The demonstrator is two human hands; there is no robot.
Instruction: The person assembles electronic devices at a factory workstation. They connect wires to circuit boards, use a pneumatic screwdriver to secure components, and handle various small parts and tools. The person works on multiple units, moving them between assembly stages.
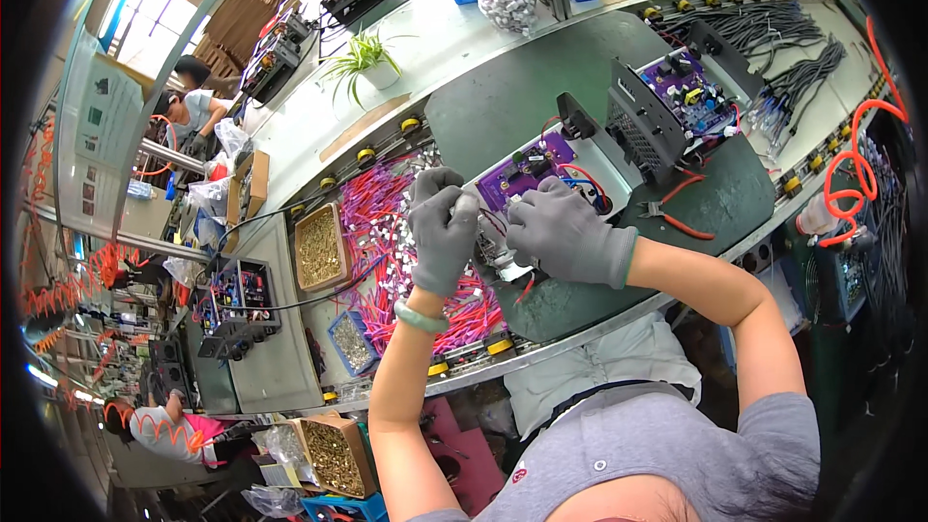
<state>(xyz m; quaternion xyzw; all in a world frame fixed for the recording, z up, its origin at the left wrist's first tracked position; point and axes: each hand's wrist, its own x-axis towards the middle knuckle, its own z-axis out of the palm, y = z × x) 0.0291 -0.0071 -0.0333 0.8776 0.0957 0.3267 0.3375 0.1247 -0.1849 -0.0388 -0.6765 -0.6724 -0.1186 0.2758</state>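
Observation:
Both my hands wear grey gloves and are at an open metal case [619, 179] with a purple circuit board [517, 179] in it. My left hand [443, 232] is at the board's left end, its fingers curled closed; whatever they pinch is hidden. Over the case's near side, my right hand [568, 232] has its fingers bent together near some thin wires, and I cannot make out what is in them. Between the hands, a shiny metal part [501, 256] shows at the near end of the case. Red and blue wires [585, 184] loop just beyond my right hand.
Another open unit [686, 92] stands at the far right of the green mat [493, 101]. Red-handled pliers [681, 217] lie right of my right hand. Pink and purple leads [377, 203] lie heaped at left, beside a box of brass-coloured parts [321, 246]. A coiled orange hose [855, 169] hangs at right.

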